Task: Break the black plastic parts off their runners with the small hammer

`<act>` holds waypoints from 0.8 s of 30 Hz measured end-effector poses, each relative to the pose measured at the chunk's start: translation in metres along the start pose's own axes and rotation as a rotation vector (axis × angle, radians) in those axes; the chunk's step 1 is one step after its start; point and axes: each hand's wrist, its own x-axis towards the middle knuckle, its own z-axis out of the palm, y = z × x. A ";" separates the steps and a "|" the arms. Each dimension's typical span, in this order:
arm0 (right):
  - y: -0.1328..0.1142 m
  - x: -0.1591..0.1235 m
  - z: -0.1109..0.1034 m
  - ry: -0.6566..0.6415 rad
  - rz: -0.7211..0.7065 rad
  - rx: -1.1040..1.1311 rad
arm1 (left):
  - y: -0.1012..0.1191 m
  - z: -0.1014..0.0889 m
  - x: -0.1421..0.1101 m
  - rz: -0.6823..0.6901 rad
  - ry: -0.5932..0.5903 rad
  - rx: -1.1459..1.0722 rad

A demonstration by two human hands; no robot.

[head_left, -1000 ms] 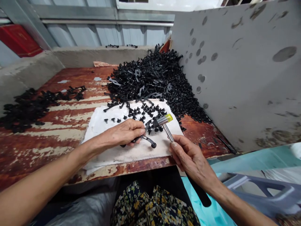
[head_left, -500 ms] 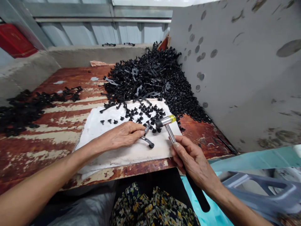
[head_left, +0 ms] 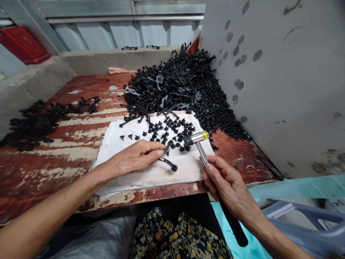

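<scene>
A mallet (head_left: pixel 196 139) with a black face, a yellow face and a metal neck is in my right hand (head_left: pixel 226 183). Its head is raised over the right side of a white cloth (head_left: pixel 129 178). Between the thumb and fingers of my left hand (head_left: pixel 140 154) is a small black plastic strip, partly hidden by the fingers. Just under these fingers, a curved black strip with a round end (head_left: pixel 174 167) shows on the cloth; whether I also grip it I cannot tell. Several black round-headed studs (head_left: pixel 172 126) stand and lie on the cloth beyond my hands.
A large heap of black parts (head_left: pixel 172 82) covers the back right of the worn red table (head_left: pixel 70 136), against a grey panel (head_left: pixel 269 90). A smaller pile (head_left: pixel 40 122) lies at the left. A grey plastic stool (head_left: pixel 307 219) stands at lower right.
The whole view has shifted slightly, so things appear further right. Both hands keep their grips; the small strip in my left hand looks turned a little. The mallet stays raised.
</scene>
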 end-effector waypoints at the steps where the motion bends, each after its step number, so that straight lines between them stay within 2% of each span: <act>1: -0.001 0.000 0.001 -0.004 0.012 0.012 | 0.000 0.002 0.001 0.016 -0.016 0.002; 5: -0.003 0.000 0.002 0.010 0.014 0.028 | -0.002 0.005 0.006 0.055 -0.017 0.014; 12: -0.002 0.000 0.002 -0.017 0.038 0.053 | -0.005 -0.002 -0.002 -0.023 0.067 0.000; 17: -0.004 -0.001 0.002 -0.006 0.025 0.039 | -0.009 -0.003 -0.008 -0.118 0.018 -0.105; 24: -0.003 0.000 0.004 0.005 0.008 0.052 | -0.003 -0.003 -0.015 -0.190 0.002 -0.220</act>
